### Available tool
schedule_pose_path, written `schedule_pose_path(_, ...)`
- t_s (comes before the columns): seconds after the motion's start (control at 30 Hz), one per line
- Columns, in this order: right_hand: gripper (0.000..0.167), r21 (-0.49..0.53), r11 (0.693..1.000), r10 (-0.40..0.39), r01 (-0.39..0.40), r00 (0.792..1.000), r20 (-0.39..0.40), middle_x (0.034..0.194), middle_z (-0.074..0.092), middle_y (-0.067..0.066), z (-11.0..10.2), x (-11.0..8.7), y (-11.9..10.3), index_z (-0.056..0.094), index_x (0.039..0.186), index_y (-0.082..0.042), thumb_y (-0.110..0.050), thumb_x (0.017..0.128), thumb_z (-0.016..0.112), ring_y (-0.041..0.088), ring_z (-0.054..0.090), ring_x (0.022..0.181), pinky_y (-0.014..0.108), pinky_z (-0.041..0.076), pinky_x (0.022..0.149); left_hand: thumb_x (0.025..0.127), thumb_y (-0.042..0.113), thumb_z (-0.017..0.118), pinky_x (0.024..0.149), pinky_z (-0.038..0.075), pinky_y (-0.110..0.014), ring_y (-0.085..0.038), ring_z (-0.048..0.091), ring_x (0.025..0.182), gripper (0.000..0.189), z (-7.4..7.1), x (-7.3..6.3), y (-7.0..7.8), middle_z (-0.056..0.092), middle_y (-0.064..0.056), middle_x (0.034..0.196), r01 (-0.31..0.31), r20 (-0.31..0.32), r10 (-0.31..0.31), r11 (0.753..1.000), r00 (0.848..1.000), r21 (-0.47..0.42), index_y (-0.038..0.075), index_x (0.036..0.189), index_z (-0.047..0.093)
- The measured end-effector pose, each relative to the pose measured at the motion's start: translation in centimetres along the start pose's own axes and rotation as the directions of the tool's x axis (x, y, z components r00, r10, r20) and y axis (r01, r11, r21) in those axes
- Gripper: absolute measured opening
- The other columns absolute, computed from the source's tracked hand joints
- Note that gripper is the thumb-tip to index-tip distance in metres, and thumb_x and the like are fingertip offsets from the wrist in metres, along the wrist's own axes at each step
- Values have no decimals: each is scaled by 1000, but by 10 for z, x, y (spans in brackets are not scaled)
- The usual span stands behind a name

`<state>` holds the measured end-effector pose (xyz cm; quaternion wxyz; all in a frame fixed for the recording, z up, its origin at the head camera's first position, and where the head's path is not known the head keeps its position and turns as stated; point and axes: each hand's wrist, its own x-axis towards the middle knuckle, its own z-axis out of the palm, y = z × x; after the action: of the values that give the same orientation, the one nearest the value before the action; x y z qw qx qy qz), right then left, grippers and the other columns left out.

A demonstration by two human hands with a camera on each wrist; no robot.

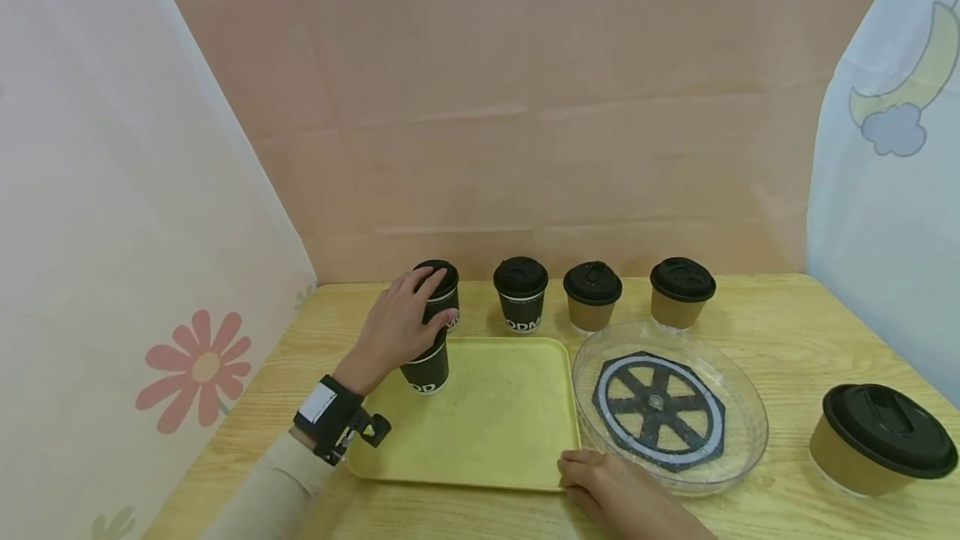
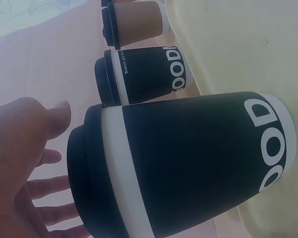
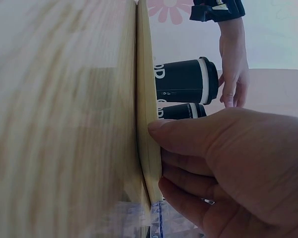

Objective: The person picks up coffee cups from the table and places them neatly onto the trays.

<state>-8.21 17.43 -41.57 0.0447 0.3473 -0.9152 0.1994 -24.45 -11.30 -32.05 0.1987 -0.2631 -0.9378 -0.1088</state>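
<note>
My left hand (image 1: 401,319) is over a black paper cup (image 1: 426,369) that stands upright at the left of the yellow tray (image 1: 502,415). Its fingers are spread and loosely bent near the cup's black lid (image 2: 92,173), with no grip on it visible. A second black cup (image 1: 442,302) stands just behind, partly hidden by that hand. At the tray's front right corner my right hand (image 1: 611,486) holds the rim, the thumb (image 3: 174,130) against the edge and the other fingers bent beside it.
Behind the tray stand another black cup (image 1: 522,307) and two brown lidded cups, one left (image 1: 590,315) and one right (image 1: 678,307). A clear round dish (image 1: 753,440) with a dark wheel-like base adjoins the tray's right side. Far right is a brown bowl (image 1: 851,457) with a black lid.
</note>
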Motion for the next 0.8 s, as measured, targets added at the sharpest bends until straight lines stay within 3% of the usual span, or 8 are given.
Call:
schedule_pose_path(0.43,11,-4,1000,22,-22,1000,11,105,73,4,-1,-2,1,62,84,-24,-17,92,66,16,71,94,28,58,70,95,41,61,101,46,-56,-39,49,131,60,-1,18,-5,47,-17,146,-8,11,9,1000,1000,-21,11,145,46)
schedule_pose_path(0.8,15,-4,1000,-17,17,999,-38,103,73,3,2,-1,1,59,81,-23,-15,92,66,14,70,91,25,56,66,96,42,57,102,45,-59,-43,46,132,63,3,34,-17,41,-19,150,66,137,-60,997,989,-37,15,150,38)
